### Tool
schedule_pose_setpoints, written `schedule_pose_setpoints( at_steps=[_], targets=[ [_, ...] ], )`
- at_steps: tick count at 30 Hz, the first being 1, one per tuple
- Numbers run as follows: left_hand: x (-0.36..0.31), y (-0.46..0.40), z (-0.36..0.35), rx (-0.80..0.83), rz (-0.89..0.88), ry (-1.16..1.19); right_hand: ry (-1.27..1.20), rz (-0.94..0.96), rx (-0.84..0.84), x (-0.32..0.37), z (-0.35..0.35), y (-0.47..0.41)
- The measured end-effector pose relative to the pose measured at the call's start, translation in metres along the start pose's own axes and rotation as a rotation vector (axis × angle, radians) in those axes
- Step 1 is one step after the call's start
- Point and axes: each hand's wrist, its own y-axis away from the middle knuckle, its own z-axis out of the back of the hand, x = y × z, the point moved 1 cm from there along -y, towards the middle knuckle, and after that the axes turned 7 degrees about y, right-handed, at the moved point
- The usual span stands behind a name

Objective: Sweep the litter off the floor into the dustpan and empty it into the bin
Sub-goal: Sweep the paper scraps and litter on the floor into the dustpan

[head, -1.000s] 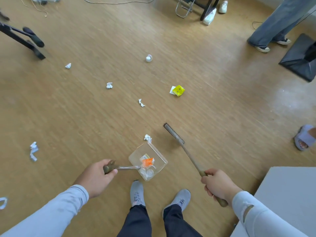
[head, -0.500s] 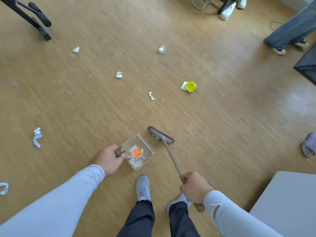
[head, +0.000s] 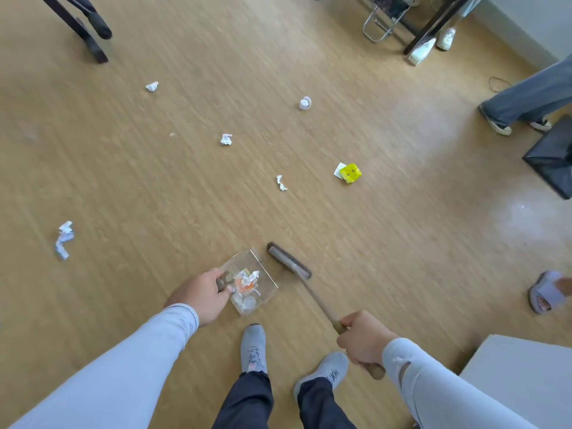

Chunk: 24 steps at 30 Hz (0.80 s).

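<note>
Nearest the camera, two grey sneakers (head: 253,348) are planted on the wooden floor (head: 154,187). The handle of a clear plastic dustpan (head: 263,274) is gripped by the left hand (head: 199,297), with the fingers curled round it; crumpled white and orange wrappers (head: 246,283) are seen inside the pan, which is set on the floor just ahead of the left shoe. The wooden handle of a brush (head: 289,262) is clasped in the right hand (head: 362,339), and the brush head is laid on the floor just beside the pan's right edge. Farther out, a twisted paper strip (head: 64,239) is left well to the left, a small paper scrap (head: 281,183) ahead, and a yellow carton (head: 349,173) to its right. Beyond these, a crumpled paper ball (head: 226,139), a white bottle cap (head: 305,103) and another paper wad (head: 152,86) are scattered. No bin can be made out with certainty.
</note>
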Motion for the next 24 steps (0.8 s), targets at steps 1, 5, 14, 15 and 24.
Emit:
schedule_pose_setpoints(
  at_steps=[1, 5, 14, 15, 24],
  targets=[
    [0.001, 0.002, 0.002, 0.010, 0.006, 0.002, -0.031, -0.011, 0.023, 0.001, 0.008, 0.005],
    [0.002, 0.021, 0.010, 0.011, 0.019, 0.060, -0.270, -0.008, 0.015, -0.019, 0.043, 0.040],
    [-0.052, 0.008, 0.037, -0.050, -0.065, 0.105, -0.355, -0.059, -0.115, -0.068, 0.086, 0.051],
    [-0.062, 0.003, 0.038, -0.052, -0.072, 0.107, -0.357, -0.049, -0.140, -0.071, 0.090, 0.049],
    [-0.156, -0.065, 0.035, -0.104, -0.021, 0.154, -0.390, 0.000, -0.147, -0.087, 0.170, -0.002]
  ],
)
